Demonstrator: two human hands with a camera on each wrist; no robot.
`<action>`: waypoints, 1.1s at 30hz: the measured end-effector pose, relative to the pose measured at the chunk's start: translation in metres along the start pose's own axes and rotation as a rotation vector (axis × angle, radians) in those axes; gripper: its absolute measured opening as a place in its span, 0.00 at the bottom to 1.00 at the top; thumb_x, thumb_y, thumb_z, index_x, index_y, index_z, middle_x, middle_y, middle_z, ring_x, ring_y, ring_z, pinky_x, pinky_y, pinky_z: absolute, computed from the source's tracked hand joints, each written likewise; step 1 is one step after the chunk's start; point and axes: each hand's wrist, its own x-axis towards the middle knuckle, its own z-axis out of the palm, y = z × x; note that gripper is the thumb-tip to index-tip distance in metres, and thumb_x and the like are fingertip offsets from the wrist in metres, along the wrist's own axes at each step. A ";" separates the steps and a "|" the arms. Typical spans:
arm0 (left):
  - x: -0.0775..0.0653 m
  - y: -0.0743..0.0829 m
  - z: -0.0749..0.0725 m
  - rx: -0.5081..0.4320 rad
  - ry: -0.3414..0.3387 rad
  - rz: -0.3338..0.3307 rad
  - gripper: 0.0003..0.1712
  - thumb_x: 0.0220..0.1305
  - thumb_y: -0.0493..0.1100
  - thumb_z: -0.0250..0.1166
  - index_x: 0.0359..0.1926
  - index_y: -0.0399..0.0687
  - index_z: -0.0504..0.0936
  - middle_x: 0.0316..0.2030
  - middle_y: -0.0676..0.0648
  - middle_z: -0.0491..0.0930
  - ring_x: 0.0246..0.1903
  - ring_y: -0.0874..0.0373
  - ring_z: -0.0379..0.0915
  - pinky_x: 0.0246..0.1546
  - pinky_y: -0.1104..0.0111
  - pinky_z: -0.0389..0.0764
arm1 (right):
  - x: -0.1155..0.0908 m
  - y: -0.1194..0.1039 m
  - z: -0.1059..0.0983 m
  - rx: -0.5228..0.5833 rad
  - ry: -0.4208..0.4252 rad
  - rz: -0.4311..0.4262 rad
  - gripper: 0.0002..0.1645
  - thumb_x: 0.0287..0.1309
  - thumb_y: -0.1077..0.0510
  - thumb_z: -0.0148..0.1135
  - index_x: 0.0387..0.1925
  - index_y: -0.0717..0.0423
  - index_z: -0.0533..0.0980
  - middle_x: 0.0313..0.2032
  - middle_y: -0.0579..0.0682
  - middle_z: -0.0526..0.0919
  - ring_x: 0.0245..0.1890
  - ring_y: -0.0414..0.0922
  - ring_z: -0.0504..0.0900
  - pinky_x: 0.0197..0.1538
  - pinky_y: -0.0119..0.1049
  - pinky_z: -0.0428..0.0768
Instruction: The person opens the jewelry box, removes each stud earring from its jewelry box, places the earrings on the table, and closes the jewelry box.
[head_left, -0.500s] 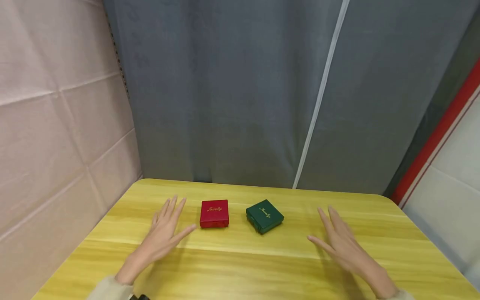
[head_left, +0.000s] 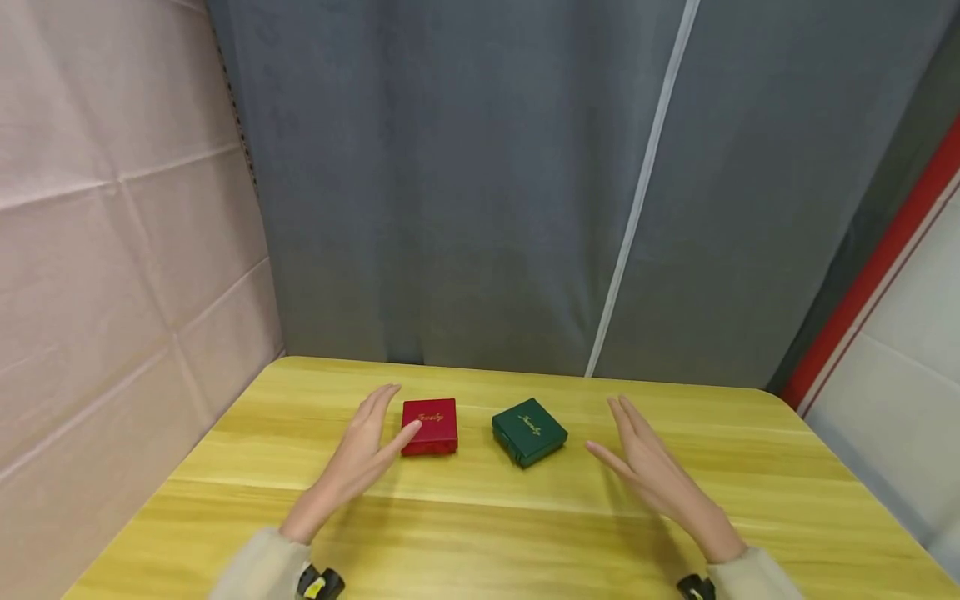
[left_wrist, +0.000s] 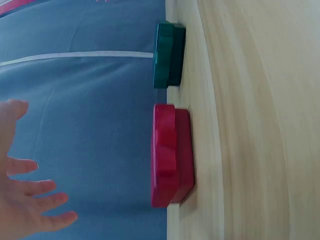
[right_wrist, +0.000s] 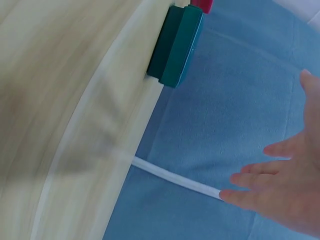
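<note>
Head view: on the wooden table (head_left: 495, 533), the red box (head_left: 438, 434) and the green box (head_left: 529, 433) lie between my two hands, a gap separating them. My left hand (head_left: 354, 458) is nearer the red box, which lies just to its right; my right hand (head_left: 654, 471) is nearer the green box, which lies to its left. Both lids are about square, so neither shows a clear long axis; the red box sits nearly straight to me, the green one turned with a corner towards me. My left thumb overlaps the red lid in line of sight only. Left wrist view: my left hand is spread, fingers parted, and holds nothing; it is apart from the red box, with the green box lying beyond. Right wrist view: my right hand is likewise spread and bare, apart from the green box, behind which a small part of the red box shows; the grey-blue curtain (right_wrist: 225, 115) forms the background.
</note>
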 end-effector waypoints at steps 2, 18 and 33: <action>0.003 0.003 0.005 -0.015 0.004 0.003 0.35 0.58 0.54 0.58 0.61 0.39 0.61 0.58 0.39 0.63 0.57 0.44 0.59 0.52 0.48 0.64 | 0.004 -0.002 0.002 0.017 -0.005 0.004 0.47 0.59 0.38 0.45 0.66 0.64 0.44 0.65 0.67 0.42 0.63 0.63 0.47 0.58 0.61 0.52; 0.027 0.023 0.046 -0.126 0.009 0.072 0.24 0.56 0.41 0.61 0.52 0.35 0.70 0.49 0.39 0.73 0.46 0.46 0.71 0.47 0.54 0.71 | 0.026 -0.017 0.018 0.079 -0.008 0.012 0.46 0.59 0.36 0.44 0.64 0.67 0.49 0.64 0.67 0.49 0.62 0.62 0.52 0.58 0.59 0.56; 0.045 0.029 0.083 -0.250 -0.066 0.057 0.19 0.58 0.38 0.58 0.51 0.35 0.71 0.47 0.39 0.74 0.46 0.47 0.69 0.44 0.55 0.72 | 0.043 -0.016 0.035 0.113 -0.027 0.027 0.47 0.59 0.36 0.44 0.63 0.69 0.51 0.63 0.68 0.52 0.62 0.62 0.53 0.59 0.56 0.56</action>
